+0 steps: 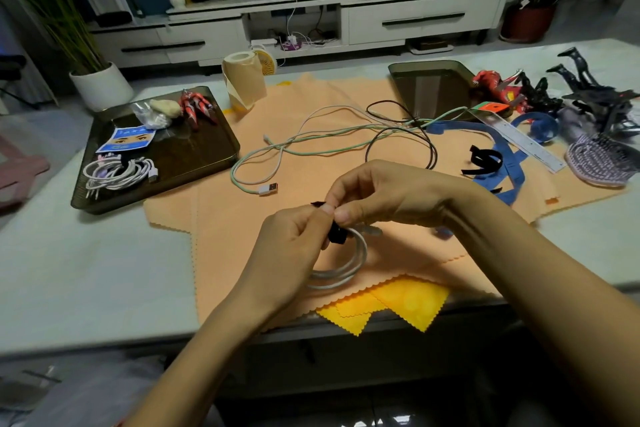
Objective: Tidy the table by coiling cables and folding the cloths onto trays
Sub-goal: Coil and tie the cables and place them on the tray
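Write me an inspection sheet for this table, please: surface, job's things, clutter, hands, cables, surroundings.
Surface: pale table under spread orange cloths; yellow cloths at near edge.
Job's things: coiled white cable with black strap; dark left tray holding bundled white cables; dark right tray.
Clutter: beige tape roll, clear ruler, blue strip, toy figures.
Grippers: left hand grips coil and strap; right hand pinches strap.
Cables: pale green cable and thin black cable lie loose.
Surroundings: white TV cabinet, potted plant.
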Available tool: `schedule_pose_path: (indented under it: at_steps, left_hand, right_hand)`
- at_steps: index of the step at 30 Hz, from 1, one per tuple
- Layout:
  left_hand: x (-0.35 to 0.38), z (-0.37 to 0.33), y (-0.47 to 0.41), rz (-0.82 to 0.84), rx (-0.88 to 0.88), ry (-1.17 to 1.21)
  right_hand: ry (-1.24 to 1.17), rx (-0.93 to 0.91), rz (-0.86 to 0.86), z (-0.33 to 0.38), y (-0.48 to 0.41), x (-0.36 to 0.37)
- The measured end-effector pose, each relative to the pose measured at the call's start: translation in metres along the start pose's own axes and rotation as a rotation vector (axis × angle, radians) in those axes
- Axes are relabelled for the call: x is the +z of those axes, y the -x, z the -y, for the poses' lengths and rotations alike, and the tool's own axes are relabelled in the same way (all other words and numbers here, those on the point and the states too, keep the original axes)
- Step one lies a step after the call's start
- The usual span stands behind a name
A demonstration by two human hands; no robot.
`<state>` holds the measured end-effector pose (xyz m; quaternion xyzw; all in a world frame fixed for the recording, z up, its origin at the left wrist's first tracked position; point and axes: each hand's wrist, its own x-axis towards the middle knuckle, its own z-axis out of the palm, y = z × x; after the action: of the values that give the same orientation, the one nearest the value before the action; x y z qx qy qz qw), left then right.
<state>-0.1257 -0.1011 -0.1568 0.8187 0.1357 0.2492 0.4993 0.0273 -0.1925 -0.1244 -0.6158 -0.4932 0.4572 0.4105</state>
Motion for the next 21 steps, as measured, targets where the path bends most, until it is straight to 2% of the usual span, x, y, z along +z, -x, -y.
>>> schedule_pose_path:
  at_steps: [7, 9, 13, 15, 18, 21]
  left_hand:
    - [0.001, -0.001, -0.002, -0.045, 0.087, 0.050]
    - [0.001, 0.000, -0.002, -0.071, 0.089, 0.052]
    - [0.001, 0.001, -0.002, -0.144, 0.108, -0.036]
    - [0.002, 0.003, -0.003, -0.165, 0.083, -0.080]
    - [0.005, 0.010, -0.006, -0.208, -0.055, -0.011]
    - [0.008, 0.015, -0.008, -0.267, -0.199, 0.111]
  right_hand:
    - [-0.317, -0.016, 0.089, -0.002, -0.004, 0.004]
    - [-0.383, 0.006, 0.048, -0.002, -0.006, 0.004]
    - [-0.308, -0.012, -0.141, -0.004, -0.008, 0.004]
    - [-0.146, -0.067, -0.296, -0.003, -0.009, 0.010]
    - [0.065, -0.198, -0.545, 0.000, -0.012, 0.021]
    - [0.205, -0.335, -0.692, 0.004, -0.013, 0.035]
